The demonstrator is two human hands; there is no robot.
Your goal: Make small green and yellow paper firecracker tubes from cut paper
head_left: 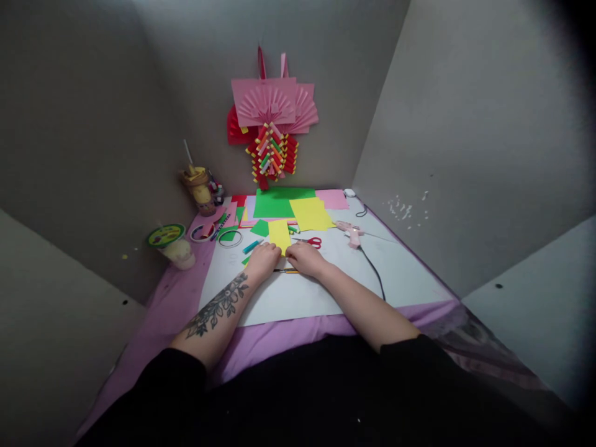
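A small yellow sheet of paper [279, 236] lies in front of me on the white board. Its near edge is between my left hand [264, 259] and my right hand [302, 257]. Both hands have their fingers curled together at that edge, pinching the paper; the fingertips are partly hidden. Beside my left hand is a teal marker-like tool [251, 246]. Red-handled scissors [314, 241] lie just beyond my right hand. An orange-and-black pencil-like tool [288, 270] rests on the board below the hands.
A pink glue gun [354, 236] with a black cord stands at the right. Green paper [279, 203] and larger yellow sheets [310, 213] lie at the back. A tape roll [230, 238] and a lidded cup [174, 248] are on the left. Paper decorations [270, 118] hang on the wall.
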